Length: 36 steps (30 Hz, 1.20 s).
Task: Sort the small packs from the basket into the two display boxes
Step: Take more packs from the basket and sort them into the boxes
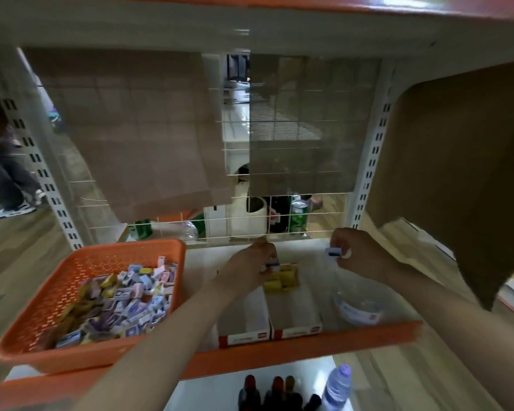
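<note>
Left hand (251,264) and right hand (362,255) are raised over the far end of the shelf (309,341), each with fingers curled. The right hand pinches a blue-and-white pack (333,252) between thumb and fingertips, to the right of and clear of both boxes. The left hand holds what appears to be a dark pack (272,264) above the back of the boxes; blur hides how the fingers lie on it.

The orange basket (107,245) stands at the left of the shelf and still holds a heap of loose packs (125,298) in blue, lilac, pink and yellow. The left display box (244,318) shows a bare floor. The right display box (294,312), touching it side by side, has yellow packs (282,280) stacked at its far end. A water bottle (356,304) lies just beside the right box.

Handling, as a judgement: the packs look like small card cartons, light and stiff enough to keep their shape, with smooth printed faces that may slip. A light fingertip pinch across two opposite flat faces should serve; a hard squeeze risks denting the card. Set down flat and square against its neighbours, each pack should stay put. Judging by the full basket, sorting is at an early stage.
</note>
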Each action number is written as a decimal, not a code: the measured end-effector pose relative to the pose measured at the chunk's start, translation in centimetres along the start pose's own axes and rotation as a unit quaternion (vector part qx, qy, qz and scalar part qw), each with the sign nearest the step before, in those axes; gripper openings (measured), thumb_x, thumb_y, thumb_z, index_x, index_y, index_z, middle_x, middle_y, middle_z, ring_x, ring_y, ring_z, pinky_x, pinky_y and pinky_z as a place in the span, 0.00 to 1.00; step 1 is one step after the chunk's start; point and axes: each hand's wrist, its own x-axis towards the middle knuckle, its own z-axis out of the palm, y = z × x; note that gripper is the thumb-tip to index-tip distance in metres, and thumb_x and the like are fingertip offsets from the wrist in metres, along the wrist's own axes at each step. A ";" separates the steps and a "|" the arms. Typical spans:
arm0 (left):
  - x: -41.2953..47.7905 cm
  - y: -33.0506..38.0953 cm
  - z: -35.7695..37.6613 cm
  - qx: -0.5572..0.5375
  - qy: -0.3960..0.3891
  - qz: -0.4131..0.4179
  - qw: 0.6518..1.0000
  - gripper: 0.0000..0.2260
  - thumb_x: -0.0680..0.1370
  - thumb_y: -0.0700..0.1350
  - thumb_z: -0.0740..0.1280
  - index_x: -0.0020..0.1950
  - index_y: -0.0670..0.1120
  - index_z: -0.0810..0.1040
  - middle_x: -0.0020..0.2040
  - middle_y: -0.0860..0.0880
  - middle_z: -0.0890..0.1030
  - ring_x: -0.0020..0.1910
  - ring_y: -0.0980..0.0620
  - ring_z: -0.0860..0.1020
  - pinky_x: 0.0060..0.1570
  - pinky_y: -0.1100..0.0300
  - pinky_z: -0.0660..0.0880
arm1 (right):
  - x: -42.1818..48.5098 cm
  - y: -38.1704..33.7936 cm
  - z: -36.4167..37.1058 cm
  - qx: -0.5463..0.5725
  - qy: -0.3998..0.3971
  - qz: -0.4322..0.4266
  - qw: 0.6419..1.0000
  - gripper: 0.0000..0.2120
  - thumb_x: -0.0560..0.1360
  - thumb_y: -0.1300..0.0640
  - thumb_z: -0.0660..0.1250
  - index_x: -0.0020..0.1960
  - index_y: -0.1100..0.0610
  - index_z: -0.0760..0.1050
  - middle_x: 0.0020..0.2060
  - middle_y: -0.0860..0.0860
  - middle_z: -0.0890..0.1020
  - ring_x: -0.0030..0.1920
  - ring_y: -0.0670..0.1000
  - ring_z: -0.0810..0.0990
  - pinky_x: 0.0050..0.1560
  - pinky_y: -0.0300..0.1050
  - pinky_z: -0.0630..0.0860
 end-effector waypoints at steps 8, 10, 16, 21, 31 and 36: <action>2.7 3.4 1.7 -0.007 0.003 0.004 1.000 0.10 0.75 0.37 0.65 0.55 0.44 0.74 0.54 0.48 0.71 0.48 0.47 0.77 0.48 0.52 0.75 | -3.1 5.9 -1.5 -0.019 -0.014 0.077 0.997 0.22 0.62 0.72 0.68 0.33 0.46 0.67 0.34 0.49 0.76 0.37 0.54 0.75 0.39 0.46 0.71; 3.0 3.8 1.9 -0.006 0.005 0.007 1.000 0.10 0.75 0.38 0.65 0.56 0.44 0.73 0.55 0.48 0.71 0.48 0.47 0.77 0.48 0.51 0.75 | -3.5 6.1 -1.5 -0.029 -0.049 0.097 0.994 0.19 0.62 0.70 0.71 0.38 0.48 0.69 0.38 0.45 0.73 0.39 0.53 0.75 0.41 0.43 0.71; 2.9 5.0 1.8 -0.051 0.005 -0.003 0.999 0.19 0.76 0.38 0.65 0.67 0.46 0.68 0.60 0.47 0.72 0.55 0.48 0.76 0.53 0.55 0.74 | -3.1 3.8 -1.0 0.007 -0.047 0.100 0.994 0.17 0.66 0.63 0.75 0.46 0.47 0.73 0.48 0.47 0.76 0.44 0.50 0.77 0.48 0.44 0.74; 2.7 6.0 1.7 -0.069 0.008 -0.004 0.998 0.28 0.76 0.40 0.66 0.73 0.49 0.59 0.63 0.46 0.74 0.57 0.47 0.76 0.55 0.53 0.75 | -1.9 0.0 0.9 0.104 -0.044 -0.013 0.993 0.17 0.63 0.60 0.80 0.43 0.46 0.76 0.43 0.49 0.81 0.43 0.47 0.78 0.47 0.38 0.75; 2.3 5.3 1.2 0.017 -0.030 -0.003 0.999 0.26 0.77 0.46 0.66 0.72 0.51 0.61 0.64 0.49 0.72 0.60 0.50 0.74 0.53 0.57 0.72 | -1.9 1.2 0.1 0.009 0.004 0.024 1.000 0.11 0.65 0.61 0.77 0.41 0.50 0.77 0.40 0.48 0.79 0.44 0.50 0.78 0.48 0.49 0.76; 1.2 3.5 0.8 0.062 -0.074 -0.027 0.995 0.20 0.78 0.48 0.64 0.68 0.49 0.65 0.63 0.49 0.73 0.60 0.49 0.73 0.56 0.55 0.71 | -3.3 3.8 -2.0 -0.060 0.005 0.109 0.992 0.11 0.67 0.59 0.74 0.41 0.47 0.74 0.39 0.43 0.76 0.43 0.47 0.76 0.43 0.41 0.69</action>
